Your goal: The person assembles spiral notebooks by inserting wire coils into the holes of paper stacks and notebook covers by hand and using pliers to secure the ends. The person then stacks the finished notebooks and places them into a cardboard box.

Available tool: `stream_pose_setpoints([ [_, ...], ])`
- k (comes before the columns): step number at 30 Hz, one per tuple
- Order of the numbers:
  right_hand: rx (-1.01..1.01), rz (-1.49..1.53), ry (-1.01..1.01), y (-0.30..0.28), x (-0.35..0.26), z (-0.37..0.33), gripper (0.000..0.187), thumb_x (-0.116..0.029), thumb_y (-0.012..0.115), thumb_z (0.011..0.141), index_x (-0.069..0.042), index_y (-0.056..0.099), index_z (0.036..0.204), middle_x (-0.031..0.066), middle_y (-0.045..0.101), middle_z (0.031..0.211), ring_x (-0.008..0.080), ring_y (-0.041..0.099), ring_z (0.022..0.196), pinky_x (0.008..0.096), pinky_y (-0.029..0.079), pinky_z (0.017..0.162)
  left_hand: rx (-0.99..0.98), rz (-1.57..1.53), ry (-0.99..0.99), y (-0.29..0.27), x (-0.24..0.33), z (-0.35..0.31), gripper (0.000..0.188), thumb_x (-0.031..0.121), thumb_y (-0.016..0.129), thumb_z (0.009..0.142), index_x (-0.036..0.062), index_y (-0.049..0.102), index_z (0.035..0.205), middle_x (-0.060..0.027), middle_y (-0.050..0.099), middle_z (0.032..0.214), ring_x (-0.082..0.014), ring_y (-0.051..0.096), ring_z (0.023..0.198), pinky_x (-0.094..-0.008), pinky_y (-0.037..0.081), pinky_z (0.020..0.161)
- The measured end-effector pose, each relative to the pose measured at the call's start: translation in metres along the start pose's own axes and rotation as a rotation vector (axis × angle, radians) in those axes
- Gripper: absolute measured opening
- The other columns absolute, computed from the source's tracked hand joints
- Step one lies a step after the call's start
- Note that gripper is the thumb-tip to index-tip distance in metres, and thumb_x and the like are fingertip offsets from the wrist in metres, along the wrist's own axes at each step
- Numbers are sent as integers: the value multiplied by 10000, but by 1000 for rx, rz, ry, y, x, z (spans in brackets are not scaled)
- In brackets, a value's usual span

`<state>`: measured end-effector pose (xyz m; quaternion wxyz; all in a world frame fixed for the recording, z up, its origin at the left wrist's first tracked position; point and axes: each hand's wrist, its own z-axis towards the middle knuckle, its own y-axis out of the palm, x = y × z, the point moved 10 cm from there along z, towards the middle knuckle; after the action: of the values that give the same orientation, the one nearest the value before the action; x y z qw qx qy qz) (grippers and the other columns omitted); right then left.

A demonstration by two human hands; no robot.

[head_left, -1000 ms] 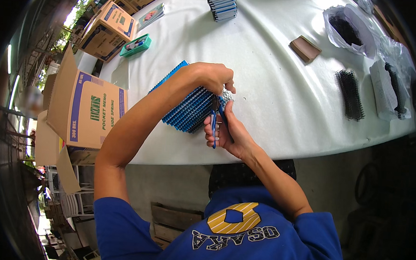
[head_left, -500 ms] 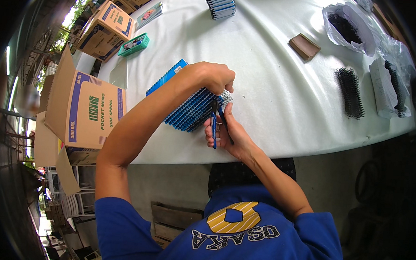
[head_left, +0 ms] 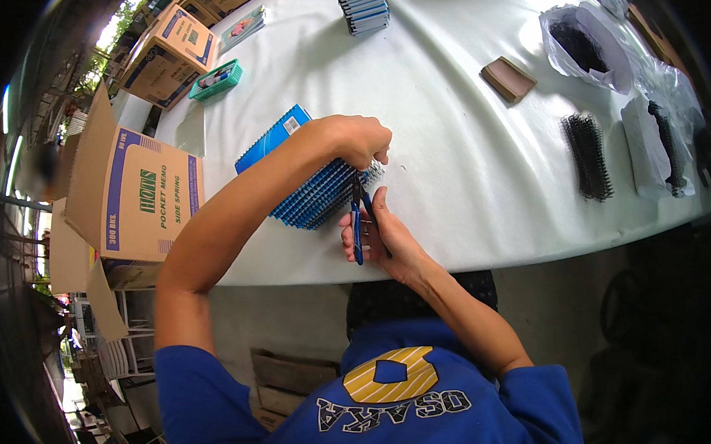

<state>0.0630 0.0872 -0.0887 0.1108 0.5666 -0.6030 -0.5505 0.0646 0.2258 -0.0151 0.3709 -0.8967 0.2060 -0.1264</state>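
A slanting row of blue wire-bound notebooks lies on the white-covered table, with the wire spirals along its edges. My left arm crosses over it. My left hand is closed at the row's right end, and its fingers hide whatever they grip. My right hand holds blue-handled pliers from the near side. Their handles are spread in my palm, and the dark jaws point away from me, at the spiral ends just below my left hand. Whether the jaws bite on a wire cannot be made out.
An open cardboard box stands at the left, with a smaller carton behind it. Near them is a green basket. A notebook stack sits at the back. Rightward lie a brown cardboard piece and black wire spirals.
The whole view has shifted slightly. My right hand and the pliers have drawn a little toward me. My left hand keeps its place at the end of the notebooks.
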Motion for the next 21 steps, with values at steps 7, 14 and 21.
stream_pose_setpoints([
  [7, -72, 63, 14, -4, -2, 6, 794, -748, 224, 888, -30, 559, 947, 57, 591, 728, 190, 573, 641, 334, 499, 616, -59, 31, -28, 2, -1, 3, 451, -8, 652, 695, 53, 680, 1141, -138, 539, 1351, -306, 573, 1177, -348, 461, 987],
  [14, -81, 33, 26, -1, -3, 2, 778, -716, 206, 914, -21, 556, 914, 67, 582, 704, 192, 568, 619, 333, 503, 605, -76, 47, -47, 5, -5, 6, 464, 16, 669, 703, 52, 667, 1165, -142, 536, 1353, -305, 566, 1189, -345, 445, 1005],
  [21, -71, 102, 28, 4, -4, 8, 750, -730, 248, 905, -35, 530, 875, 33, 498, 648, 161, 466, 555, 300, 419, 528, -66, 93, -48, 8, -6, 6, 463, 56, 675, 718, 79, 665, 1180, -150, 564, 1318, -308, 583, 1156, -353, 462, 980],
])
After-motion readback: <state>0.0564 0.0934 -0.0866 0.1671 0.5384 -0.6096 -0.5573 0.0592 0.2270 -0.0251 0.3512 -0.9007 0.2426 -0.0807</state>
